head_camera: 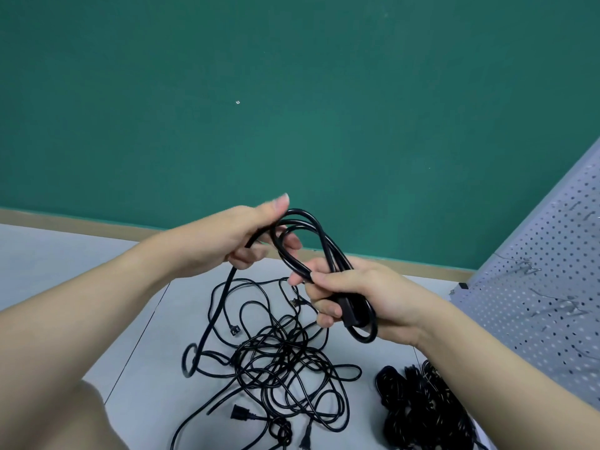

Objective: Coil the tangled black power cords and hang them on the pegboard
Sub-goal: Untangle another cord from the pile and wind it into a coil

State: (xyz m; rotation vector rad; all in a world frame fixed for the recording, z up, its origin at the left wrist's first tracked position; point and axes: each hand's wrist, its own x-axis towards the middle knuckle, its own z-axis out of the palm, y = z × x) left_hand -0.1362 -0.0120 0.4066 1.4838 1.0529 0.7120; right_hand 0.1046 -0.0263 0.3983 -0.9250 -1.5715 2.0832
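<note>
head view: right hand [357, 300] grips a coiled cord [311, 254], left hand [250, 235] pinches its top loop. tangled cords [282, 362] lie at 6 o'clock on the floor [65, 254].

right hand [360, 297] gripped coiled black cord [319, 251] with fingers curled round its loops | left hand [246, 232] pinched that coil's upper loop, loose end trailing down | tangled cords [282, 362] lay on floor [81, 254] below coil | second cord pile [422, 407] right of tangle | pegboard [535, 280] right of coil
</note>
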